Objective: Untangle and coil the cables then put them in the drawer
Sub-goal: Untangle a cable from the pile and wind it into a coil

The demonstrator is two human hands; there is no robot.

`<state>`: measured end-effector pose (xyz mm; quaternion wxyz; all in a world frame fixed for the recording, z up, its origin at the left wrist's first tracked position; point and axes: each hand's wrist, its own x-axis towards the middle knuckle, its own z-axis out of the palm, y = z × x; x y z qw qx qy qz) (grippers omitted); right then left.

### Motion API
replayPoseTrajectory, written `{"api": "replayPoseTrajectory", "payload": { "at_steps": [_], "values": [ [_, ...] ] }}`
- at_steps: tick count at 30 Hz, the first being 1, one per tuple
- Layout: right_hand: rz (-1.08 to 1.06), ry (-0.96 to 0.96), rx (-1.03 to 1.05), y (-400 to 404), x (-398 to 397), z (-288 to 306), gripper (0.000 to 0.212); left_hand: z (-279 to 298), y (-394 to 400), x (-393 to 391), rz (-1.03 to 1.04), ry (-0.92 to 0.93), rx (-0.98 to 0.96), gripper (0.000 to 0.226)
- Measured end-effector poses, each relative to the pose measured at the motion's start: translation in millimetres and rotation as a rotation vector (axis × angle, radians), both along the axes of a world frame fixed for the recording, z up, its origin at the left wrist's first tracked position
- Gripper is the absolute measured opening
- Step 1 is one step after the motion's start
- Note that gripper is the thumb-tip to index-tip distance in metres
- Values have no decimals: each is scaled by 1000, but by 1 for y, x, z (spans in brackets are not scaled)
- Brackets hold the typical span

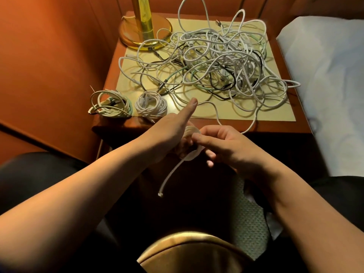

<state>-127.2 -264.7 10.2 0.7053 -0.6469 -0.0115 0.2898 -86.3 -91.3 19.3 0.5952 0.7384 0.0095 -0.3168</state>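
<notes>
left hand (pixel 173 133): in front of the nightstand's front edge, thumb stuck straight out toward the tangle; the other fingers are mostly hidden, and loops of a white cable (pixel 192 143) are wound around them. Can't tell how tightly they curl.
right hand (pixel 226 146): just right of the left hand, index finger and thumb pinching the white cable at the loops; lower fingers loosely curled under.
white cable, free end: hangs down-left from the loops, small plug (pixel 160 194) at the tip, not touching anything.
white cable, other end: runs up over the nightstand edge and into the pile.
tangle of cables (pixel 216 62): covers most of the nightstand top; mostly white, a few black, at least one pale green. One USB-type plug sticks up at the back.
coiled bundle, white and green (pixel 110 104): front-left corner of the nightstand, wound up, lying flat.
coiled bundle, white (pixel 151 104): just right of it, near the front edge, apart from the tangle.
nightstand (pixel 275 126): reddish wood, with a pale yellow mat (pixel 275 113) under the cables.
lamp base (pixel 144 30): brass-coloured, back-left corner; a cable loop lies against its rim.
bed sheet (pixel 325 75): white, right of the nightstand.
drawer: can't make it out; the front below the top is in shadow.
writing/brands: none legible.
</notes>
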Motion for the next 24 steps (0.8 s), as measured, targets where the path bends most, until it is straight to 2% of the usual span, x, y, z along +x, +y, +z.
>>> {"api": "replayPoseTrajectory", "payload": {
  "at_steps": [5,9,13,17,19,21,24],
  "values": [
    [-56,-22,19,2,2,0,15,-1,-3,3,99,-43,-54,87],
    [-92,37,169,7,2,2,11,3,-1,4,156,-35,-152,47],
    [-54,167,244,7,4,9,22,1,3,4,147,-97,-136,34],
    [-26,153,216,6,8,16,31,2,10,7,53,-32,-225,40],
    [-83,165,214,6,9,18,38,3,12,7,28,22,-270,40],
    [-166,181,251,1,11,19,37,6,11,6,52,24,-287,36],
    [-231,192,326,-7,15,19,32,6,12,4,70,-6,-260,44]
  ]
}}
